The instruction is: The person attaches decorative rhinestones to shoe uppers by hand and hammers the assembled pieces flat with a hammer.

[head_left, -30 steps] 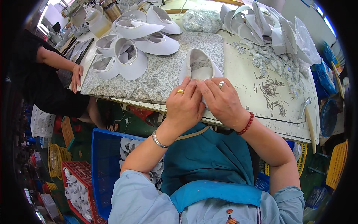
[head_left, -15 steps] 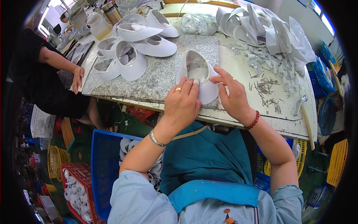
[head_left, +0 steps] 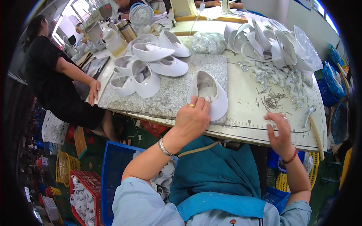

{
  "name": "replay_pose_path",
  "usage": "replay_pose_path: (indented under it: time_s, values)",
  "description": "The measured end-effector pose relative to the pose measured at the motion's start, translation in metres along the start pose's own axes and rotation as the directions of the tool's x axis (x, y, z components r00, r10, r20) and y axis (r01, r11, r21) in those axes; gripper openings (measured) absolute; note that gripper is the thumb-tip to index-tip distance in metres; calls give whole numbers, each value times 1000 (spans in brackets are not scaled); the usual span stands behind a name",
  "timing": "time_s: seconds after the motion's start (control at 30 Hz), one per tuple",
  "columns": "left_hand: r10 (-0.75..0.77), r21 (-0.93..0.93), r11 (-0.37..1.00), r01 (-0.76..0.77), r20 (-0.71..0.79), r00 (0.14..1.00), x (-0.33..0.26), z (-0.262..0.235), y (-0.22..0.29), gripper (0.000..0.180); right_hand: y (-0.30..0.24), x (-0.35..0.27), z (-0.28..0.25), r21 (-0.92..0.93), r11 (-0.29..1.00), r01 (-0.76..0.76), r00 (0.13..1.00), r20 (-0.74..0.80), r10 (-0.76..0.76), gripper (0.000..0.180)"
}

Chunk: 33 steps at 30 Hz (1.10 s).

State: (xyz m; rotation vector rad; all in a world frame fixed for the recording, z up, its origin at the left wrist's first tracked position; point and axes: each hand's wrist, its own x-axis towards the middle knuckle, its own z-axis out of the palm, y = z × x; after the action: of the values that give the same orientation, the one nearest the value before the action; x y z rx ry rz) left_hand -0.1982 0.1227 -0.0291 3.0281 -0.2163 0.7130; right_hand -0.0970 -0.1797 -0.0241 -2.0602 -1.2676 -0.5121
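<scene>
A single white shoe upper lies on the right end of a speckled grey stone slab, its rounded toe toward me. My left hand is closed on its left side, with the fingertips over the rim of the opening and the thumb hidden. My right hand is off the upper, over the table's front edge, with fingers apart and nothing visible in them. Just beyond it lies a loose scatter of thin metal pins. To its right a hammer with a wooden handle rests at the edge.
More white uppers are heaped on the slab's left. Flat white pieces and glittery trim lie at the back right. A blue crate and a red crate stand below left. Another person stands at the left.
My right hand has left the upper and moved right and nearer to me, toward the pins. My left hand stays on the upper. The view has shifted, showing more of the back.
</scene>
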Motion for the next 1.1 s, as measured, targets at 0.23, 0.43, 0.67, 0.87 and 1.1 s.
replay_pose_path:
  time_s: [0.23,0.43,0.67,0.87,1.1]
  values:
    - [4,4,1000,-4,-54,999,-5,1,0,44,81,-53,-74,-407,869,-280,957,-186,221,33]
    - [-34,-20,999,31,-170,985,-8,10,2,40,165,-113,-115,-611,559,-561,781,-166,602,30]
    - [-98,-91,993,80,-216,971,-12,19,5,39,164,-111,-120,-596,665,-451,855,-76,512,29]
    - [-159,-138,982,128,-239,958,-11,15,2,39,160,-80,-127,-61,776,-627,771,-186,609,36]
    - [-145,-129,986,108,-325,935,-15,36,-1,35,21,35,-29,4,969,-248,939,246,240,23]
